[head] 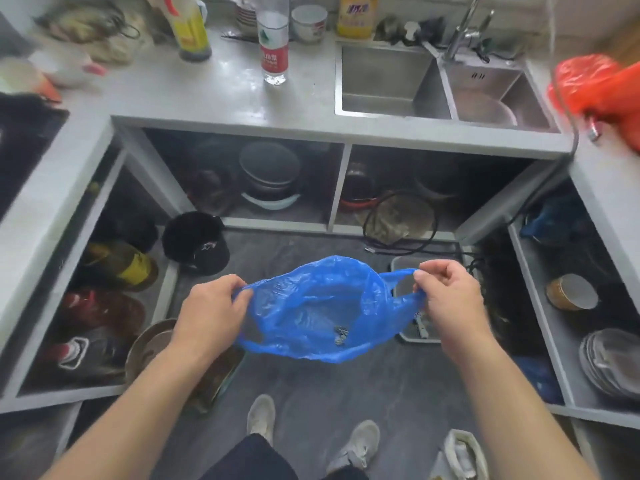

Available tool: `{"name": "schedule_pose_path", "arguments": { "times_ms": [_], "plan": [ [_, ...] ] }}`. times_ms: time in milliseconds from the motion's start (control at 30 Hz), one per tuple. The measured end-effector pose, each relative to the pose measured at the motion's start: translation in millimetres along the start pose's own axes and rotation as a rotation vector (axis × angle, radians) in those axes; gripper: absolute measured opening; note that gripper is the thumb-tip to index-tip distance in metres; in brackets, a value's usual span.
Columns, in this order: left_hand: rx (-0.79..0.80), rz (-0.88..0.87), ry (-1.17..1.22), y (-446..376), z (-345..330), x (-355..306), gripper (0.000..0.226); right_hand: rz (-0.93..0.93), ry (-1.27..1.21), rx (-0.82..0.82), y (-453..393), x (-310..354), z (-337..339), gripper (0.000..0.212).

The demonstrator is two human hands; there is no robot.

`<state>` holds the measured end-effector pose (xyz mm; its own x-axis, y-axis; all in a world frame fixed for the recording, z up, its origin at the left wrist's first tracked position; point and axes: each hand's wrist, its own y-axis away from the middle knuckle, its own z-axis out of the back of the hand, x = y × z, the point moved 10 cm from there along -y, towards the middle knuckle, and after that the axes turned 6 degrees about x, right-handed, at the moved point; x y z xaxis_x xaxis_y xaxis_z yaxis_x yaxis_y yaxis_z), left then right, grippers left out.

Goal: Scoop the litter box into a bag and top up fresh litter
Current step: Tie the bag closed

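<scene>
Both hands up front, stretching a blue plastic bag [322, 306] open btwn them. Left hand [211, 311] clenched on one handle loop, right hand [450, 296] pinching the other loop at the fingertips, mouth of the bag spread wide and facing up. A few small grey clumps [341, 334] sit at the bottom of the bag, could be scooped litter, can't say for sure. Just behind the bag on the floor, partly hidden by it and the right hand, a grey tray [407, 263], prob the litter box; its contents are blocked from view. No scoop visible. Near the right foot, a white sack [460, 452] stands open, maybe the fresh litter, label not readable. My read: scooping has barely started or is about to, bag nearly empty, and topping up isn't done yet as far as this view shows. Counter w/ sink [391, 81] beyond, untouched.
</scene>
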<state>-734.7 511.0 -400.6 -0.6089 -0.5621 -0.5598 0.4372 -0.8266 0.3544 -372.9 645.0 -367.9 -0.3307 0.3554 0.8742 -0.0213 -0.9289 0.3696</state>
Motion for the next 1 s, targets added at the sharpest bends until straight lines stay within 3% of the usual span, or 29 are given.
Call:
{"name": "schedule_pose_path", "arguments": {
  "times_ms": [67, 167, 333, 500, 733, 900, 1000],
  "plan": [
    [0.007, 0.004, 0.09, 2.9, 31.4, 4.7, 0.008, 0.057, 0.13, -0.096, 17.6, 14.1, -2.0, 0.007],
    [0.122, 0.02, 0.537, 11.7, 59.2, 0.1, 0.009, 0.114, 0.252, -0.098, 39.9, 31.5, -17.9, 0.006],
    [0.075, -0.008, 0.804, 15.2, 79.6, -2.5, 0.02, 0.243, 0.159, -0.174, 57.5, 67.6, -24.3, 0.009],
    [0.083, -0.042, 0.875, 25.2, 76.3, -7.5, 0.018, 0.27, 0.101, -0.17, 67.6, 81.7, -33.4, 0.009],
    [0.069, -0.135, 0.88, 33.1, 97.2, -31.4, 0.035, 0.352, 0.06, -0.137, 82.2, 112.0, -21.7, 0.008],
    [0.019, -0.175, 0.708, 38.6, 107.8, -41.0, 0.035, 0.393, 0.027, -0.113, 89.6, 118.2, -14.8, 0.011],
    [-0.066, -0.096, 0.541, 30.6, 114.4, -26.0, 0.029, 0.271, 0.147, -0.129, 77.2, 95.9, -13.2, 0.011]
  ]
}}
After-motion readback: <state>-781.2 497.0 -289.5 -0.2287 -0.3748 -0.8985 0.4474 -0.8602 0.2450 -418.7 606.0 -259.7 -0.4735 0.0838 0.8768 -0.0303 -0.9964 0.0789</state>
